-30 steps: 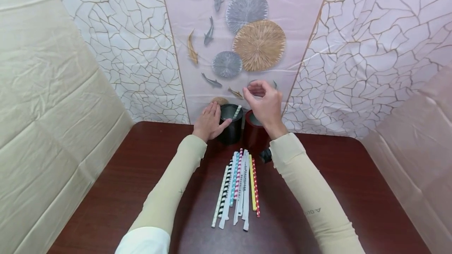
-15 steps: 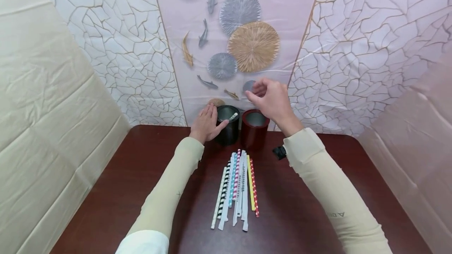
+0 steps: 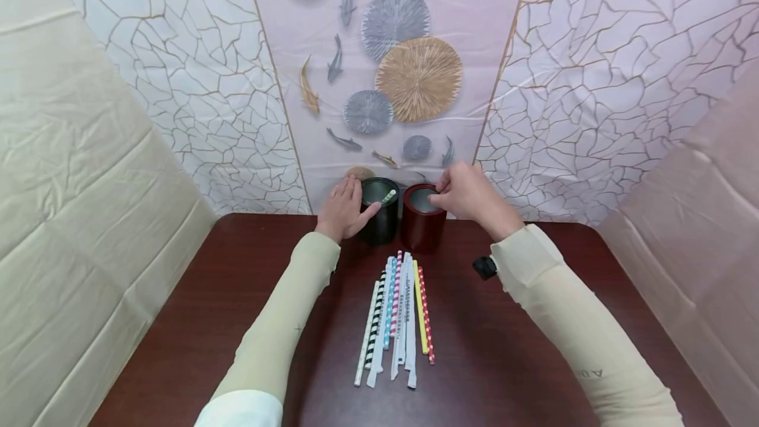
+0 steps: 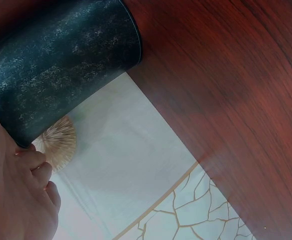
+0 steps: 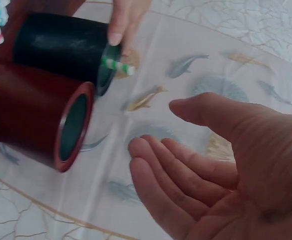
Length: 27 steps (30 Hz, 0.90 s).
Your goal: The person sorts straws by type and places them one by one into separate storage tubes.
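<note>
A black-green cup (image 3: 381,228) stands at the back of the table, a green-and-white striped straw (image 5: 119,67) leaning in it. My left hand (image 3: 346,208) rests against its left side, fingers extended along the rim and thumb at the front. Just to the right stands a dark red cup (image 3: 423,230), its inside greyish in the head view. My right hand (image 3: 471,195) is at the right of that cup's rim. In the right wrist view its thumb and loosely bent fingers (image 5: 186,185) are apart, with nothing between them.
Before the cups several straws lie side by side: black-striped (image 3: 375,328), pink-striped (image 3: 396,302), yellow (image 3: 421,308), red dotted (image 3: 427,321) and paper-wrapped (image 3: 411,348) ones. A patterned cloth (image 3: 332,163) hangs behind the brown table (image 3: 237,321). A black device (image 3: 485,267) sits by the right cuff.
My right hand has come down from above the red cup and shifted right, to its rim. My left hand stays at the dark cup. The head view has shifted slightly.
</note>
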### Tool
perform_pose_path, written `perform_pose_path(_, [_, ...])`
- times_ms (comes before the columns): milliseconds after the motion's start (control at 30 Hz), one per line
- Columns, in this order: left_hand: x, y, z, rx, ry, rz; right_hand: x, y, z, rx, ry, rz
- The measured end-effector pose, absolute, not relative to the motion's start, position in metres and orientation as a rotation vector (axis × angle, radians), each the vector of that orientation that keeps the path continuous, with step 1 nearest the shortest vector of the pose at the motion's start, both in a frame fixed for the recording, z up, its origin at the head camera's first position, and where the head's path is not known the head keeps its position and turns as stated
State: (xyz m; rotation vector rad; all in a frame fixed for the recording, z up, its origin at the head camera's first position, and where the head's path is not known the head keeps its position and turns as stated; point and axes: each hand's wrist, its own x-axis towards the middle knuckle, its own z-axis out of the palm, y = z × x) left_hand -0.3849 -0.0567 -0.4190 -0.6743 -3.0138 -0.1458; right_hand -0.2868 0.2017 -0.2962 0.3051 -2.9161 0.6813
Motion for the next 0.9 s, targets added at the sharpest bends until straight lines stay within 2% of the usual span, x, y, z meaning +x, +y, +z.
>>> perform_pose_path(567, [-0.388, -0.058, -0.422, -0.689, -2.997, -0.172, -0.282, 0.215, -0.372, 0.325, -3.089, 0.711])
perform_pose_path(900, [-0.388, -0.059, -0.417, -0.713, -2.961, -0.185, -0.28, 0.211, -0.416, 0.226, -3.186, 0.79])
